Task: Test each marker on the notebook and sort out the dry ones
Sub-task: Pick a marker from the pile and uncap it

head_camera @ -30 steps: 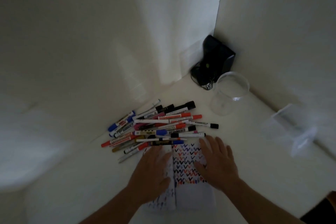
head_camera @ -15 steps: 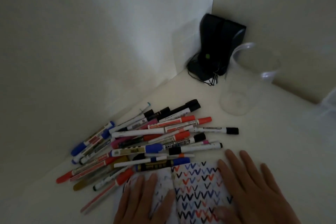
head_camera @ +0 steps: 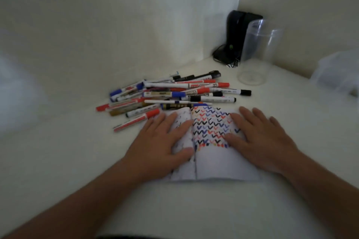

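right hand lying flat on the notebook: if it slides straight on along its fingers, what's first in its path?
Probably the near edge of the marker pile, just past the fingertips of the right hand beyond the notebook. The clear jar lies farther back.

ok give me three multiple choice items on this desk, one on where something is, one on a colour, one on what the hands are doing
1. Where does the clear plastic jar stand?
A. in front of the black device in the corner
B. on the notebook
C. left of the marker pile

2. What colour is the cap of the marker lying farthest right?
A. red
B. black
C. blue

3. What are the left hand and right hand doing?
A. each grips a marker
B. both lie flat on the open notebook
C. both hang above the table

Answers: 1 A, the jar partly covers the black device. 2 B, its right end is black. 3 B, straight fingers rest on the notebook pages beside the tick marks, and no marker from the marker pile is held.
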